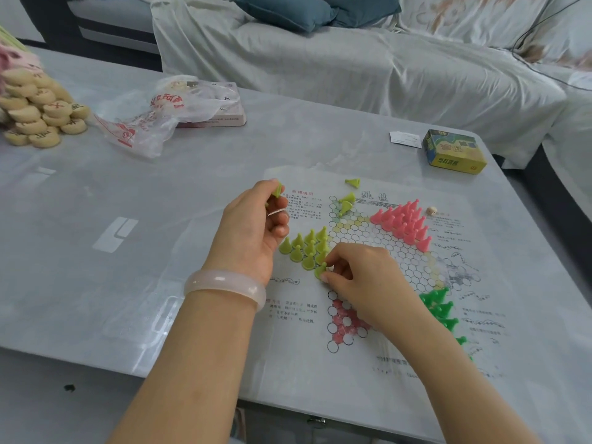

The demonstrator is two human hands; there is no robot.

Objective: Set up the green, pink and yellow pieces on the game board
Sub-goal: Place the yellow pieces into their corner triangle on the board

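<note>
A paper game board [378, 251] with a star of hexagon cells lies on the table. Several yellow pieces [304, 246] stand in its left point. My right hand [362, 277] pinches one yellow piece [320, 270] at that group's near edge. My left hand [256, 225], raised left of the board, grips yellow pieces [277, 190] in its curled fingers. Loose yellow pieces lie toppled near the board's far edge [347, 201], one further out [353, 182]. Pink pieces [405, 224] stand in the far right point. Green pieces [440, 310] stand at the near right, partly hidden by my right arm.
A small die [431, 211] sits beyond the pink pieces. A yellow-green game box [453, 152] and a white slip [405, 139] lie at the far right. A plastic bag [153, 116], a pink box [221, 105] and a heap of round wooden discs [38, 113] are far left. A sofa stands behind.
</note>
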